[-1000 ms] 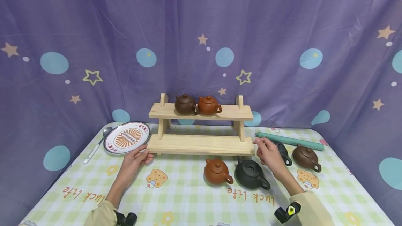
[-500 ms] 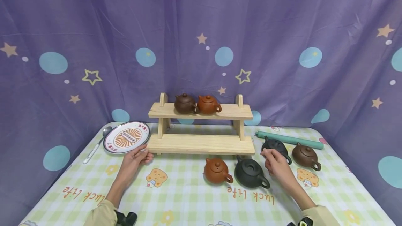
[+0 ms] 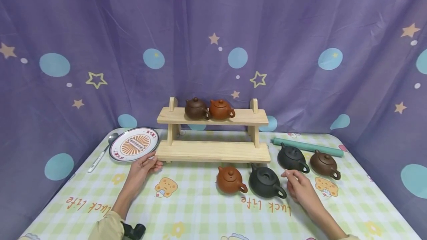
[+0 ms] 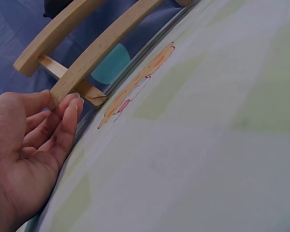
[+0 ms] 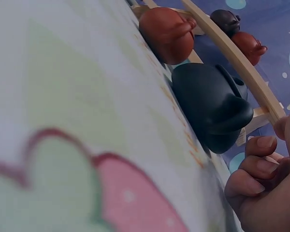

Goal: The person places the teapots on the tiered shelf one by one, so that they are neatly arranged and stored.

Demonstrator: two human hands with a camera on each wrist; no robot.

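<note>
My left hand (image 3: 141,167) pinches the left end of the lower board of a two-tier wooden shelf (image 3: 213,151). In the left wrist view its thumb lies over the board end (image 4: 63,89), with fingertips beneath. My right hand (image 3: 300,188) holds nothing, its fingers loosely curled, just right of a black teapot (image 3: 265,181) with a sunken lid. Left of that stands an orange-brown teapot (image 3: 230,180). Behind my right hand are another black teapot (image 3: 291,158) and a dark brown teapot (image 3: 323,164). A dark brown teapot (image 3: 196,109) and an orange-brown teapot (image 3: 220,110) sit on the upper board.
A patterned oval plate (image 3: 133,144) lies left of the shelf, beside a spoon (image 3: 100,158). Behind the right-hand teapots lies a green rolled-up piece (image 3: 307,146). A checked cloth (image 3: 193,214) covers the table, and a purple curtain (image 3: 200,17) hangs behind.
My right hand has drawn back from the shelf's right end, toward me and slightly right, uncovering the black teapot behind it. The left hand stays at the board's left end.
</note>
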